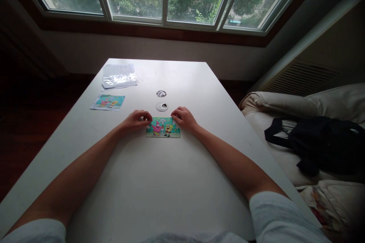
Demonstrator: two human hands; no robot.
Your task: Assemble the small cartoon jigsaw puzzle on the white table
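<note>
A small jigsaw puzzle [163,127] lies flat on the white table, showing a pink starfish, a grey-green figure and a yellow sponge character on a turquoise ground. Small pale spots show near its left and right edges. At the upper left corner, my left hand [139,118] is bent, thumb and fingertips closed on the puzzle's edge. My right hand [184,118] has its fingers curled together at the upper right corner, fingertips touching the puzzle. Whether a loose piece sits between the fingers of either hand is too small to tell.
A picture sheet [109,102] with a similar cartoon lies left on the table [159,193]. Behind it is a clear plastic sleeve [119,76] with papers. Two round metal-rimmed fittings [162,106] sit beyond the puzzle. A pale sofa [273,100] with dark cloth [322,144] stands right.
</note>
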